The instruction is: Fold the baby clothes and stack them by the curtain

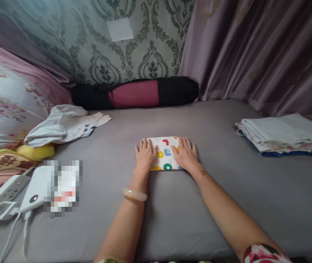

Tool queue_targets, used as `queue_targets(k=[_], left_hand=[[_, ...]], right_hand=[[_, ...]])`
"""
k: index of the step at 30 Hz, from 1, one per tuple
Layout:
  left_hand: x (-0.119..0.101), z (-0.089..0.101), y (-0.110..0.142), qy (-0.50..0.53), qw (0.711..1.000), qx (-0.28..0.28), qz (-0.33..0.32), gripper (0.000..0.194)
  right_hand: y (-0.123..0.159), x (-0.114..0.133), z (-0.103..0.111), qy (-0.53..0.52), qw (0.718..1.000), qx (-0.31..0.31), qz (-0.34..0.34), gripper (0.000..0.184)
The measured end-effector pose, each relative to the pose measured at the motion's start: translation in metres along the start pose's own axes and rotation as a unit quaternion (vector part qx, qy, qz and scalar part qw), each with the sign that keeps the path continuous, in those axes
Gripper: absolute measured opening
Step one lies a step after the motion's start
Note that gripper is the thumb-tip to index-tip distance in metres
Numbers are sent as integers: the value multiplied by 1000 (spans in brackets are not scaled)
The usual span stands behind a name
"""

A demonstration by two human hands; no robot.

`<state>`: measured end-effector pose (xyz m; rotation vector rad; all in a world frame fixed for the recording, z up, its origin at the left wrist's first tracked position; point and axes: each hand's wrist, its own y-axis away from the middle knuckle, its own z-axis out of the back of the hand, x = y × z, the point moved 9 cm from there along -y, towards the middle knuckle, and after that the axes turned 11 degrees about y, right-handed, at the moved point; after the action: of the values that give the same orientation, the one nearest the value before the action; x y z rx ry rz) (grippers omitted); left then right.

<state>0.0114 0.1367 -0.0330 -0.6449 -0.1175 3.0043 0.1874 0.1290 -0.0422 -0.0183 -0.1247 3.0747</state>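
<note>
A small folded white cloth (164,153) with colourful letter-like prints lies flat on the grey bed sheet (188,212). Over its left edge rests my left hand (145,155), palm down with the fingers stretched out. My right hand (185,153) lies flat across the right edge, fingers spread and pointing away from me. Both hands press on the cloth from above, and neither grips it. The cloth's left and right sides are partly hidden under the hands.
Folded cloths (287,133) are stacked at the right. To the left lie a crumpled light garment (62,126), a power strip (2,199) and a white device (38,188) with cables. A black and maroon roll bag (134,94) lies along the back wall.
</note>
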Motion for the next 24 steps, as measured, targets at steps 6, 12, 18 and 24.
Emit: queue_targets(k=[6,12,18,24], left_hand=[[4,19,-4,131,989,-61,23,44],[41,36,-15,595,781,-155,114,40],[68,5,-15,879,388,-93,263,26],[82,2,-14,933,219,-104,267,24]], right_hand=[[1,-1,1,9,1000,11,-5,64],[0,16,17,21,1000,-1,13,63],[0,44,13,11,999,17,47,65],[-1,44,4,19,999,-15,46,64]])
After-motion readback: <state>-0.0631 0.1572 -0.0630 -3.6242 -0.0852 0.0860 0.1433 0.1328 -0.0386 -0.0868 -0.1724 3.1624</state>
